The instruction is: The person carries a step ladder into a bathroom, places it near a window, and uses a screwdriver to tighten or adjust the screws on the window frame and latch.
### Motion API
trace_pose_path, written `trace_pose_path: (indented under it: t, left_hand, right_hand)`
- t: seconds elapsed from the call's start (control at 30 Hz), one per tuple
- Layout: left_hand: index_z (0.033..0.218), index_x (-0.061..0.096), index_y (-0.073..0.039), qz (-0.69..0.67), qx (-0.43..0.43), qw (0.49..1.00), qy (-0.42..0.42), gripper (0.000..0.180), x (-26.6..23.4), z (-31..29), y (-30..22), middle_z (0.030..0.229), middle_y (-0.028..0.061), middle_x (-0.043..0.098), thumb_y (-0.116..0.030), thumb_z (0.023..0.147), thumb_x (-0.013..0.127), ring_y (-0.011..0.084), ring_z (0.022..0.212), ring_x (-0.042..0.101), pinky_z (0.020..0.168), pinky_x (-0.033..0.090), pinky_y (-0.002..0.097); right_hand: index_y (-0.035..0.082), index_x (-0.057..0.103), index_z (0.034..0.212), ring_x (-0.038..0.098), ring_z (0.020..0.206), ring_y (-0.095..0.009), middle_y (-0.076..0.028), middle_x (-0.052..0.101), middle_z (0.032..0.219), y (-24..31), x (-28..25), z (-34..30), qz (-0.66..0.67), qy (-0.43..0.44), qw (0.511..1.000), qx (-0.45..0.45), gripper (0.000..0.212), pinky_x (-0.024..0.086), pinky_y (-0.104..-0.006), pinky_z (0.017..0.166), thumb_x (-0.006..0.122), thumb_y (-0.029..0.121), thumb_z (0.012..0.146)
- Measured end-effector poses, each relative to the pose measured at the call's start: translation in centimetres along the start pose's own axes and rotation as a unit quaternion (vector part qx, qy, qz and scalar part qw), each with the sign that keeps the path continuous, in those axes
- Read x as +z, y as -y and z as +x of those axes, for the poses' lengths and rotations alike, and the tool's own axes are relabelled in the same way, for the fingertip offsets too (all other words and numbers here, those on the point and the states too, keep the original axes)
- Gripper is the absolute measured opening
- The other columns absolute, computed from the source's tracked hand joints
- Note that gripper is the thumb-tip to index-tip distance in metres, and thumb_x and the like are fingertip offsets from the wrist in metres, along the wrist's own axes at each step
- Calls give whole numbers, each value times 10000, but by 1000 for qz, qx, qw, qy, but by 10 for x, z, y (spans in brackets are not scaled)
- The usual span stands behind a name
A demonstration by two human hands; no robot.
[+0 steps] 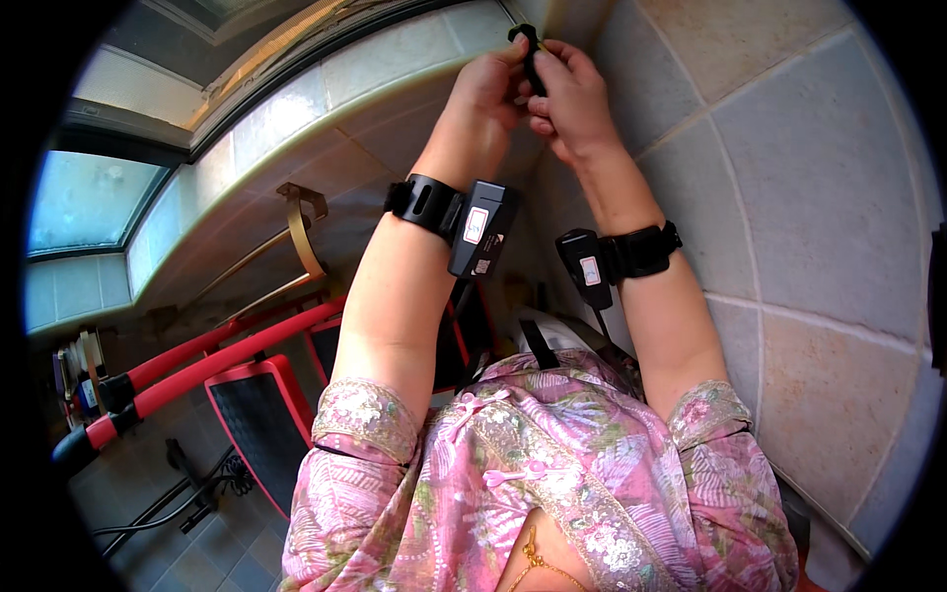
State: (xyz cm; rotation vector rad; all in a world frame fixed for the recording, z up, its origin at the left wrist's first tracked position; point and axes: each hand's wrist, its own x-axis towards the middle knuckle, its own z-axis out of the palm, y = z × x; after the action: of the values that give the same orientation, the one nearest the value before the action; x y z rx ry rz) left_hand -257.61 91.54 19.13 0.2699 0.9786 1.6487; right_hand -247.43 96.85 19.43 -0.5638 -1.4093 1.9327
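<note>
Both my hands are raised to the far corner where the window frame meets the tiled wall. Between them is a screwdriver with a black handle marked with yellow, its thin shaft pointing up toward the window frame. My left hand grips the handle from the left, thumb near its upper end. From the right, my right hand closes its fingers around the same handle. The screwdriver's tip and what it touches are cut off by the picture's upper edge.
Below the window runs a tiled sill. A metal bracket juts out under it. Red-framed equipment stands at the lower left, near books and black cables. The tiled wall rises close on my right.
</note>
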Motion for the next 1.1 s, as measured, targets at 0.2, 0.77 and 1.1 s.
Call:
trace_pose_path:
  t: [0.2, 0.77, 1.1]
  left_hand:
    - [810, 589, -90, 22, 90, 993, -72, 212, -14, 10, 2, 704, 9, 595, -301, 804, 581, 112, 616, 551, 494, 411, 247]
    - [801, 568, -82, 32, 17, 994, -104, 197, 10, -5, -15, 728, 39, 588, -276, 818, 542, 142, 625, 532, 574, 420, 243]
    - [810, 574, -51, 185, 75, 970, -138, 209, 8, -10, -15, 639, 36, 567, -242, 759, 644, 116, 528, 529, 473, 429, 222]
  right_hand:
    - [102, 497, 1040, 569, 753, -360, -180, 586, 841, 8, 27, -9, -604, -60, 769, -201, 339, 472, -407, 648, 577, 204, 727]
    - [20, 517, 951, 584, 583, -132, -95, 582, 700, 11, -8, -14, 274, 70, 934, 216, 320, 479, -271, 443, 478, 322, 852]
    - [82, 568, 955, 611, 717, -174, -70, 624, 824, 9, 15, -17, -549, -117, 794, -232, 375, 480, -285, 657, 662, 326, 687]
